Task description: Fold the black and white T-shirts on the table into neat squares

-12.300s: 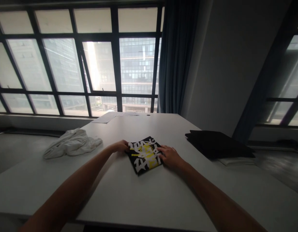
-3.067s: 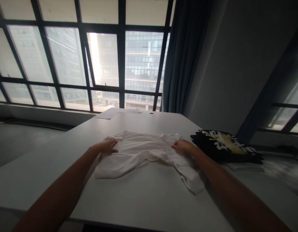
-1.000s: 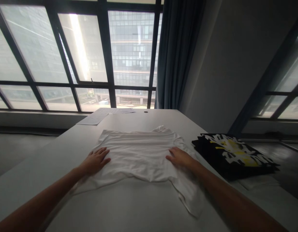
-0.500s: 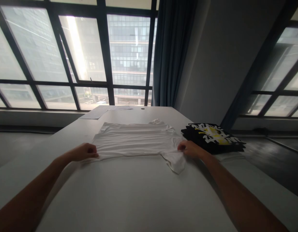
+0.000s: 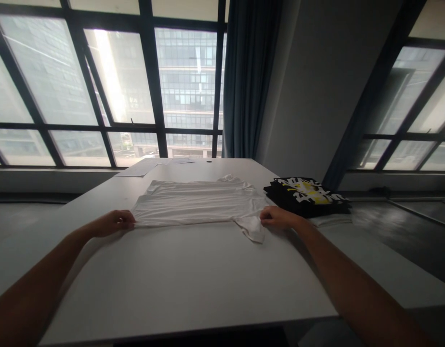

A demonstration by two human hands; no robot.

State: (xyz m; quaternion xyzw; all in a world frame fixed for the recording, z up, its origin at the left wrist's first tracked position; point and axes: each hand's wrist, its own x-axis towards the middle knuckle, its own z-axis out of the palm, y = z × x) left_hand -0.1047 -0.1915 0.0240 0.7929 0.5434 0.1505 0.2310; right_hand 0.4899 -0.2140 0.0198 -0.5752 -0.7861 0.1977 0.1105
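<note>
So the left hand (image 5: 117, 222) has its grip clamped on the near left corner of the white shirt (image 5: 193, 202), and the right hand (image 5: 276, 218) is pinching the near right side, by the sleeve (image 5: 251, 228). Near edge between them runs pretty straight, so I'd call this the straightening step. Next move probably calls for an even pull from both, since creases run left to right. Shirt's lying mid-bench (image 5: 193, 284), black printed stack (image 5: 305, 197) just right, papers (image 5: 137, 168) far left.
</note>
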